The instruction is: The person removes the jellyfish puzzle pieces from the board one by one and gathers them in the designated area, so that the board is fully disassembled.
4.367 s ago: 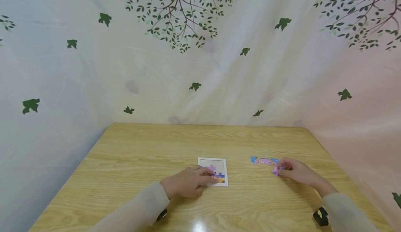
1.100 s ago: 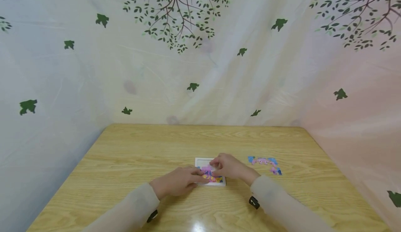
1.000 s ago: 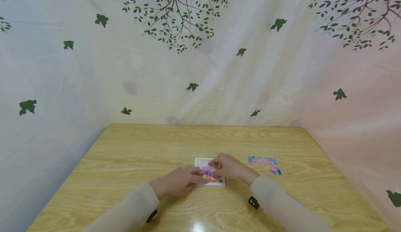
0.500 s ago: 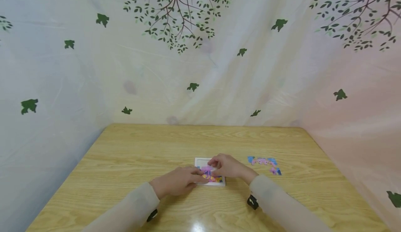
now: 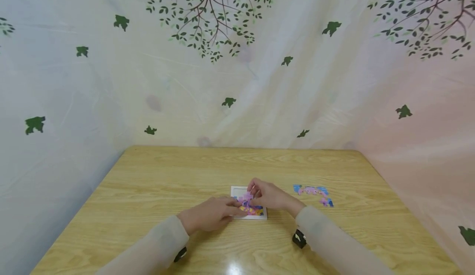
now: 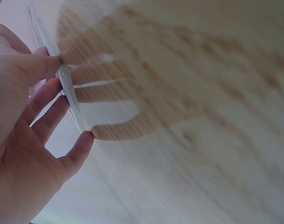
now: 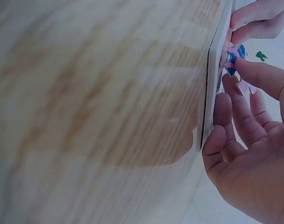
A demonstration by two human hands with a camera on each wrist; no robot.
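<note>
A white puzzle tray (image 5: 232, 191) lies flat on the table, with colourful jigsaw pieces (image 5: 256, 211) filling much of its near part. My left hand (image 5: 213, 214) rests on its left side, fingers extended over the pieces and the rim. From the right, my right hand (image 5: 272, 195) pinches a pink and blue puzzle piece (image 5: 248, 196) between thumb and fingers. That piece is tilted up above the tray, and the right wrist view shows its pink part (image 7: 247, 87) standing clear of the rim. Fingers hide part of the picture.
Right of the tray lies a row of joined pink and blue pieces (image 5: 311, 191), with a further pink and blue cluster (image 5: 326, 202) below its right end. The wooden table (image 5: 167, 176) ends at a patterned cloth (image 5: 185, 102). Black wrist devices (image 5: 299, 238) sit under the sleeves.
My right hand has come from the loose pieces on the right to the tray. In the last half second its fingertips rose slightly, tilting the pinched piece up. My left hand stays almost still.
</note>
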